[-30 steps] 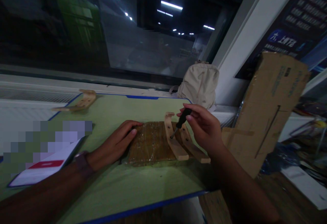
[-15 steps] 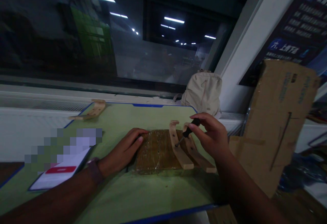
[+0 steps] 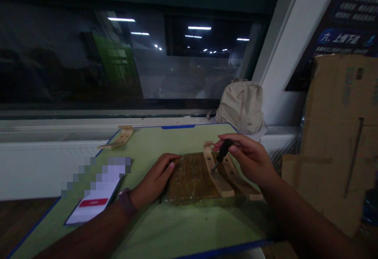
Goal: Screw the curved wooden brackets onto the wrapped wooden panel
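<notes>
My right hand (image 3: 248,156) grips the black handle of a screwdriver (image 3: 223,151). Its shaft slants down, and the tip meets a hole in a curved wooden strip (image 3: 217,176). A second curved wooden strip (image 3: 236,176) lies just right of the first, partly hidden by my right hand. Both strips rest across a flat brown block wrapped in clear tape (image 3: 189,176). My left hand (image 3: 159,174) holds the far left corner of this block, thumb and fingers against its edge.
A green-topped table (image 3: 150,141) with blue edging bears everything. A phone (image 3: 96,200), partly pixelated, lies left. Another curved wooden piece (image 3: 122,137) sits at the far left edge. Behind stand a beige backpack (image 3: 242,105) and, right, a large cardboard sheet (image 3: 333,133).
The camera view has shifted, so the table things appear further right. The screwdriver stands more upright, its tip still at the same strip. My left hand stays at the block.
</notes>
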A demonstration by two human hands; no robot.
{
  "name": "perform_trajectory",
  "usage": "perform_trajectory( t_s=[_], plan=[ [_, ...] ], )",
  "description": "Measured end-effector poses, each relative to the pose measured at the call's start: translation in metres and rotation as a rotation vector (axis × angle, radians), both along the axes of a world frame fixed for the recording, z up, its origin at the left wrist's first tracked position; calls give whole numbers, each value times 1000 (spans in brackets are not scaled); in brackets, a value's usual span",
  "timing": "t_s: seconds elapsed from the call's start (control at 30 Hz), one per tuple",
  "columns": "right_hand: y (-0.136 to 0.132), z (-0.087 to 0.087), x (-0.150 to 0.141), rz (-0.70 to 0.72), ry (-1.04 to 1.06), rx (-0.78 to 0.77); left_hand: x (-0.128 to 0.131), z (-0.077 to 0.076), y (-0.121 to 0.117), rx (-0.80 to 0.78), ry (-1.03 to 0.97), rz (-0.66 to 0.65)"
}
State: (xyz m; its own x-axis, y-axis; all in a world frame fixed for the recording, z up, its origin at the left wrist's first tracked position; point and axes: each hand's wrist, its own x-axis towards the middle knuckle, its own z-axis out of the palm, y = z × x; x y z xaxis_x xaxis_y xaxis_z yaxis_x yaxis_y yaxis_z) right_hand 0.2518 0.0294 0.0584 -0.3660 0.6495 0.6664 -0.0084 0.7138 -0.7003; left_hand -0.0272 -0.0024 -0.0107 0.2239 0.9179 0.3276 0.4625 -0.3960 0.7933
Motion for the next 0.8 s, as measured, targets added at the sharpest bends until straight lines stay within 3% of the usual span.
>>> perform_trajectory(
  t_s=[0.07, 0.17, 0.27, 0.4, 0.47, 0.53, 0.63, 0.8],
  plan=[
    [3, -3, 0, -122, 83, 10, 1, 1, 1, -3, 2, 3],
    [5, -3, 2, -336, 28, 184, 2, 3, 1, -4, 9, 12],
    [0, 3, 3, -247, -131, 324, 2, 5, 0, 0, 5, 16],
    [-5, 7, 1, -19, -128, 217, 3, 7, -2, 3, -10, 13],
    [-3, 3, -1, -53, -78, 139, 3, 8, -3, -1, -11, 19],
    [1, -3, -1, -183, -5, 98, 3, 8, -3, -7, -7, 24],
    [5, -8, -1, -315, 31, 117, 3, 9, -4, -21, -8, 30],
    [-2, 2, 0, -169, -71, 310, 2, 6, -3, -28, -10, 19]
  ],
)
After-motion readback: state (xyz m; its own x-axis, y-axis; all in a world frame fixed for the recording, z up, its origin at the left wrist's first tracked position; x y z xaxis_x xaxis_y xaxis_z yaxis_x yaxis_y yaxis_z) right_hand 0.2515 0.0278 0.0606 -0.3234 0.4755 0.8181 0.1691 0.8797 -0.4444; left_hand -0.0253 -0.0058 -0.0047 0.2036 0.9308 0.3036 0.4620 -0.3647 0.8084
